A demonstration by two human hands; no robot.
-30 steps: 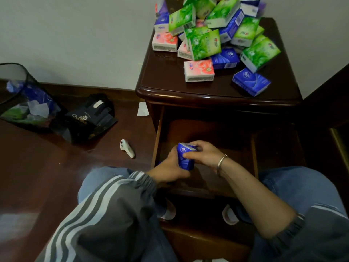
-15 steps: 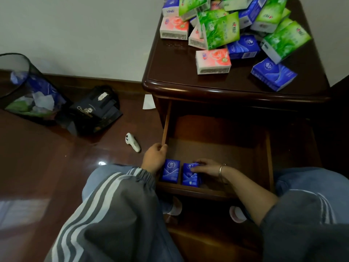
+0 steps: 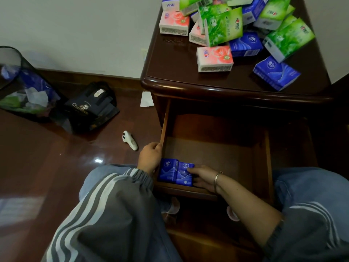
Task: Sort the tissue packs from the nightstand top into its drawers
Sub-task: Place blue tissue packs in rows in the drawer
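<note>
Only a start has been made, as I judge it: two blue plastic-wrapped tissue packs [image 3: 175, 173] stand side by side in the near left corner of the open brown wooden drawer [image 3: 217, 157]. A heap of green, pink and blue tissue packs [image 3: 224, 29] lies unsorted at the far side of the dark wooden nightstand's surface [image 3: 170, 69]. The left hand [image 3: 150, 156] has its grip curled over the drawer's left wall. The right hand [image 3: 203, 176] holds nothing, its fairly straight fingers laid against the right one of the two packs.
</note>
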